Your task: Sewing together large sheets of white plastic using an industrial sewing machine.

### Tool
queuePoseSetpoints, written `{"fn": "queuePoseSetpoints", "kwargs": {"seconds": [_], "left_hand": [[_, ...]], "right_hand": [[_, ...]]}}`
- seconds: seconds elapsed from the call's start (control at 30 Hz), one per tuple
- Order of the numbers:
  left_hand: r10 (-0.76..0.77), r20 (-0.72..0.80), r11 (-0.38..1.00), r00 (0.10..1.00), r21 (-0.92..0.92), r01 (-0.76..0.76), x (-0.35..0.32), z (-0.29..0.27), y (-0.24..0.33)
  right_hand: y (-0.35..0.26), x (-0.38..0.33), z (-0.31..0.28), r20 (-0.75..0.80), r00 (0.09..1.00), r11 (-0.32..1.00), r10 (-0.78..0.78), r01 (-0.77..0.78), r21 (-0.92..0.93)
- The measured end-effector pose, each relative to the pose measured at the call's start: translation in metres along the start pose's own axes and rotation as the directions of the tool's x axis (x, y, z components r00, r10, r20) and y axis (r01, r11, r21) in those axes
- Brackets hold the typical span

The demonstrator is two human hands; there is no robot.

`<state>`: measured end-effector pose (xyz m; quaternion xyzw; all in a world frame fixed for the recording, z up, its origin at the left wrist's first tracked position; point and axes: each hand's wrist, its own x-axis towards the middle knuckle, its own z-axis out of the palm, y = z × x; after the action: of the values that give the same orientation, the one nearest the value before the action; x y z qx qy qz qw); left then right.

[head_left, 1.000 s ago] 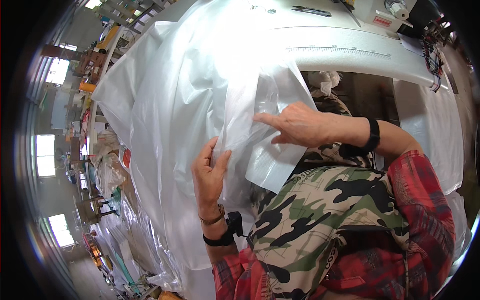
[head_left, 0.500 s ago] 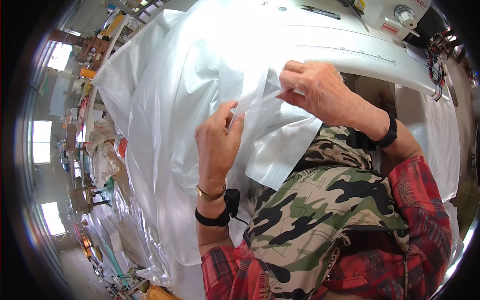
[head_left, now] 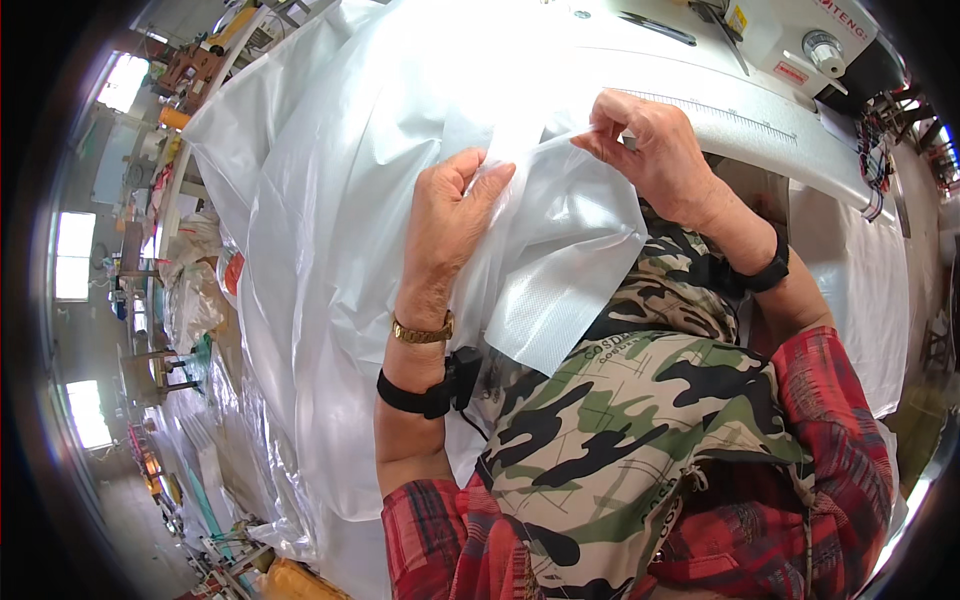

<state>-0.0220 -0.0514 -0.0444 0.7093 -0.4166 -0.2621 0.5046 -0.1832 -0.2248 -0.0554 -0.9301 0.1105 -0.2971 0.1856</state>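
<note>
Both hands grasp a white woven sack (head_left: 560, 270) over the lap: left hand (head_left: 452, 225) grips its folded edge, right hand (head_left: 650, 150) pinches the top corner, beside the sewing-machine bench (head_left: 740, 120)

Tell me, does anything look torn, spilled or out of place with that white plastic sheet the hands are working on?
Nothing stands out. The left hand and right hand pinch a folded edge of the white plastic sheet. It is creased and drapes off the sewing table, but no tear or spill shows.
</note>
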Motion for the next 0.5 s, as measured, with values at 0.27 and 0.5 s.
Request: {"fn": "queuePoseSetpoints", "kwargs": {"seconds": [0.27, 0.5], "left_hand": [[0.155, -0.073, 0.987, 0.985, 0.057, -0.151, 0.006, 0.009, -0.016], [0.091, -0.139, 0.993, 0.986, -0.058, -0.1, 0.008, 0.018, -0.009]], "right_hand": [[-0.008, -0.013, 0.04, -0.227, 0.909, 0.831, 0.35, -0.189, 0.524], [-0.03, 0.0, 0.04, -0.3, 0.954, 0.983, 0.0, 0.056, 0.177]]}}
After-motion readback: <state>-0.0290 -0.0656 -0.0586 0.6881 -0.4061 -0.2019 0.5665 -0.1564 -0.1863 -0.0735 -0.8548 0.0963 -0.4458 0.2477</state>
